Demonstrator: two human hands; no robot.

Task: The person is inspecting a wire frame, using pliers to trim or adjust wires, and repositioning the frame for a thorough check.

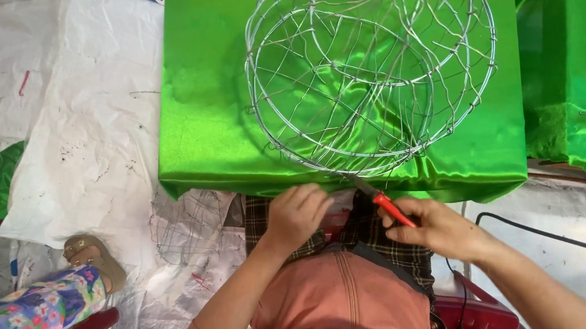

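My right hand (442,229) grips red-handled pliers (385,203) pointing toward eleven o'clock at the wire basket (369,77) rim, nearer my curled left hand (296,212).

White sheeting (91,130) over the floor, green satin-draped block (207,122), daylight.

Bright, even daylight is illuminating the scene. Strong glare is reflecting off the green satin cloth (206,109), with highlights blooming beneath the wire frame (369,70). The frame is casting a soft shadow leftward onto the cloth. The upper wires are blurring slightly. Wide-angle distortion is bending the edges.
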